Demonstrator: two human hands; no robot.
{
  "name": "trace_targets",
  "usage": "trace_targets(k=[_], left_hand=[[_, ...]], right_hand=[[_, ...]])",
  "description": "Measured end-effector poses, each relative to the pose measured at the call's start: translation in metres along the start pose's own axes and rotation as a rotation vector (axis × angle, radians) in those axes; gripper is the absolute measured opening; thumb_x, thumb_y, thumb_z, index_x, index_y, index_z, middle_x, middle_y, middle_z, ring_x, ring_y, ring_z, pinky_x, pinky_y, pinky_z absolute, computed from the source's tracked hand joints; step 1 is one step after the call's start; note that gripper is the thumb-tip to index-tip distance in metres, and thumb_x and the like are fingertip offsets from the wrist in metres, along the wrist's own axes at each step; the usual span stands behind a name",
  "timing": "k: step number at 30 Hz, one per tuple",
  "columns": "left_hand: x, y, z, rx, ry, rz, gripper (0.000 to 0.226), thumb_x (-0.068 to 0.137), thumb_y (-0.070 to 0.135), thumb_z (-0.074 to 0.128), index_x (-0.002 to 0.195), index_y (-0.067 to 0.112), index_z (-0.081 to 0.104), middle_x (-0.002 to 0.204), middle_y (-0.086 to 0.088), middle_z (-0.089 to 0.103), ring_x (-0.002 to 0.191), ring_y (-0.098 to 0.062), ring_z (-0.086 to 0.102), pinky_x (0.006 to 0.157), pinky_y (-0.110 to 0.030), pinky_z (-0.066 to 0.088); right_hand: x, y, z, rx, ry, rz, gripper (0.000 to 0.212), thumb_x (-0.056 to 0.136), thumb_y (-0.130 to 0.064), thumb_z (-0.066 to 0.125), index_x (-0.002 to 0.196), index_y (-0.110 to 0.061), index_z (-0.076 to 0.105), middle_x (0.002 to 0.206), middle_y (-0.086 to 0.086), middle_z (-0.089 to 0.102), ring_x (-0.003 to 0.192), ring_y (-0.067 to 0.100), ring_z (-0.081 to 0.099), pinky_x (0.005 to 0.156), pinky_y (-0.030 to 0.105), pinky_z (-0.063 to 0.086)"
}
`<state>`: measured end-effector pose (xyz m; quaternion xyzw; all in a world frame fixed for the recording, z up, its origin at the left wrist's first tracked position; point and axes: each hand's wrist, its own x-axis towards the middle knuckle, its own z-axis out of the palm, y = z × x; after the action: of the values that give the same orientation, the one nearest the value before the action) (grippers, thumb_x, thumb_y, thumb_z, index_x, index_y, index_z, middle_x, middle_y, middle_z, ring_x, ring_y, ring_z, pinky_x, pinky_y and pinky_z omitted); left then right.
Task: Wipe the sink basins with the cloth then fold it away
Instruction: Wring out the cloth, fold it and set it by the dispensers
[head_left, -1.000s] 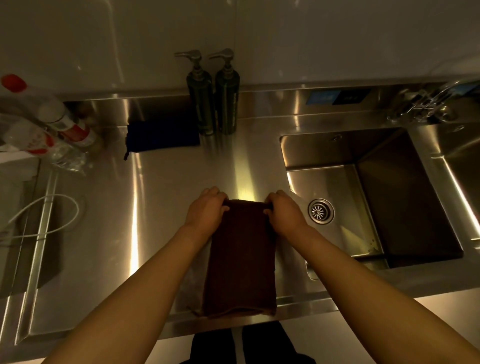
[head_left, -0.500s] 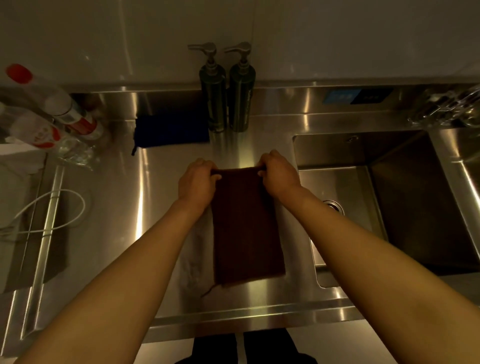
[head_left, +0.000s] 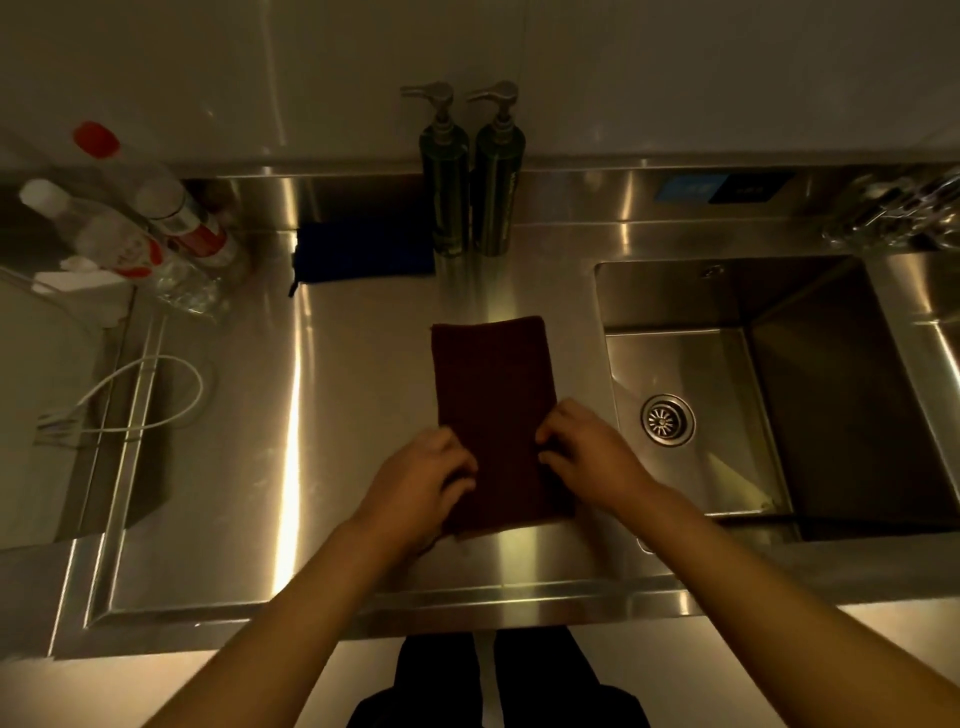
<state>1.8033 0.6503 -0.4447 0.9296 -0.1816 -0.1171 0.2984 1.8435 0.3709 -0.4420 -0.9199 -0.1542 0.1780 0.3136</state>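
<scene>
**Two hands at the near end of a folded cloth on a steel counter**

Seen from a head camera looking down, a dark maroon cloth (head_left: 493, 410) lies flat in the centre of the frame, on the steel counter (head_left: 363, 415) just left of a sink basin (head_left: 810, 364). It is folded into a long narrow strip that runs from the middle of the picture down toward the lower edge.

The left hand (head_left: 415, 488) sits at the strip's lower left edge and the right hand (head_left: 587, 447) at its lower right edge. The fingers of both are curled in against the fabric and appear to pinch its side edges near the lower end. The light is dim, so exactly how much cloth each hand has caught is hard to tell.

The basin, at centre right, shows a round drain (head_left: 667, 420) and looks bare. Judging by this, the wiping is done and the folding is in hand.

The cloth looks soft, light and limp, with a ribbed weave. It will sag and lose its shape if lifted by one point, so it is best taken by both lower corners together and laid over toward the far end, then pressed flat. The polished steel beneath may let it slide.

At top centre stand two dark pump bottles (head_left: 470, 182). A folded blue cloth (head_left: 363, 254) lies to their left. Plastic bottles with red caps (head_left: 145, 218) lean at upper left, and a white cable (head_left: 140, 395) loops at centre left.
</scene>
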Motion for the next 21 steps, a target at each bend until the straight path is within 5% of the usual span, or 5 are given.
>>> trace_targets(k=[3, 9, 16, 21], left_hand=[[-0.046, -0.003, 0.015, 0.037, -0.108, -0.018, 0.038, 0.091, 0.059, 0.059, 0.117, 0.034, 0.069, 0.119, 0.014, 0.05, 0.109, -0.007, 0.051, 0.085, -0.024, 0.047], [-0.058, 0.003, 0.026, 0.179, -0.192, 0.014, 0.054, 0.085, 0.051, 0.074, 0.133, 0.028, 0.066, 0.129, 0.005, 0.052, 0.116, -0.014, 0.052, 0.087, -0.028, 0.049], [-0.052, 0.014, 0.035, 0.271, -0.138, -0.005, 0.034, 0.094, 0.036, 0.069, 0.123, 0.021, 0.064, 0.118, -0.002, 0.054, 0.104, -0.021, 0.056, 0.07, -0.027, 0.039], [-0.053, 0.019, 0.033, 0.232, -0.105, -0.048, 0.02, 0.1, 0.029, 0.06, 0.114, 0.016, 0.066, 0.117, -0.004, 0.055, 0.104, -0.023, 0.055, 0.072, -0.029, 0.042]], right_hand=[[-0.04, 0.0, 0.018, 0.009, -0.029, 0.041, 0.025, 0.083, -0.021, 0.077, 0.104, -0.024, 0.064, 0.111, -0.01, 0.05, 0.107, 0.013, 0.051, 0.09, 0.03, 0.047], [-0.075, -0.005, 0.037, -0.093, -0.051, 0.097, 0.043, 0.081, -0.03, 0.08, 0.121, -0.022, 0.065, 0.127, -0.005, 0.051, 0.117, 0.016, 0.046, 0.098, 0.034, 0.046], [-0.076, -0.01, 0.041, -0.178, -0.037, 0.077, 0.043, 0.083, -0.026, 0.077, 0.123, -0.023, 0.061, 0.131, -0.006, 0.046, 0.12, 0.016, 0.043, 0.093, 0.033, 0.049], [-0.076, -0.007, 0.036, -0.278, -0.064, 0.008, 0.043, 0.085, -0.027, 0.077, 0.125, -0.023, 0.061, 0.131, -0.003, 0.052, 0.119, 0.02, 0.048, 0.092, 0.037, 0.049]])
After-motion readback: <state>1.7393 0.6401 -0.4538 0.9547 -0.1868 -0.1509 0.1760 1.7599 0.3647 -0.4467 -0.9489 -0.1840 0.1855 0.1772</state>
